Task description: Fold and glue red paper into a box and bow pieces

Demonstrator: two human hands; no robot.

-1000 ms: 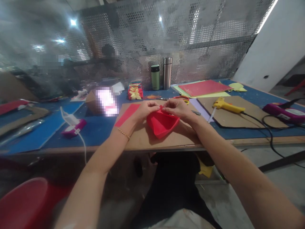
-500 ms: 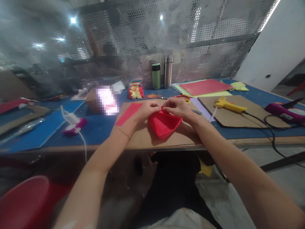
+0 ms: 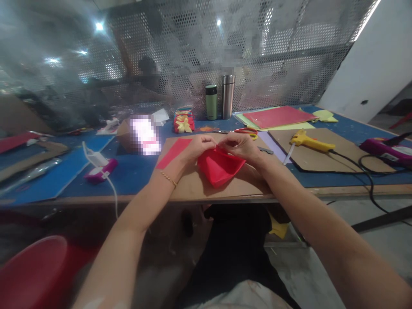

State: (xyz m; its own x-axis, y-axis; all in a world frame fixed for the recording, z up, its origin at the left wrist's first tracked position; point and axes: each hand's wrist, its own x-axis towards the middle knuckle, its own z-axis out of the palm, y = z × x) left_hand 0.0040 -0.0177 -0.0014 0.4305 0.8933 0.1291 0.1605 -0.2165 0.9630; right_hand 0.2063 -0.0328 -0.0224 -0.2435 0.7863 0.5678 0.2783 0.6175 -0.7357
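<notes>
Left hand (image 3: 203, 147) and right hand (image 3: 240, 146) each have a fingertip-pinch grip on a red, pouch-shaped sheet (image 3: 220, 168) (felt or foam, can't tell) near the blue surface's (image 3: 130, 174) front edge.

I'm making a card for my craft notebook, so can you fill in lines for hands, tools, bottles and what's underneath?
Left hand: pinches the top edge of the folded red sheet-material piece
Right hand: pinches the same edge
Underneath: flat brown cardboard sheet
Tools: yellow plastic glue gun with black cord, on another brown cardboard sheet; scissors with red and yellow handles, behind the right hand
Bottles: green bottle with black lid; taller silver metal bottle beside it
</notes>
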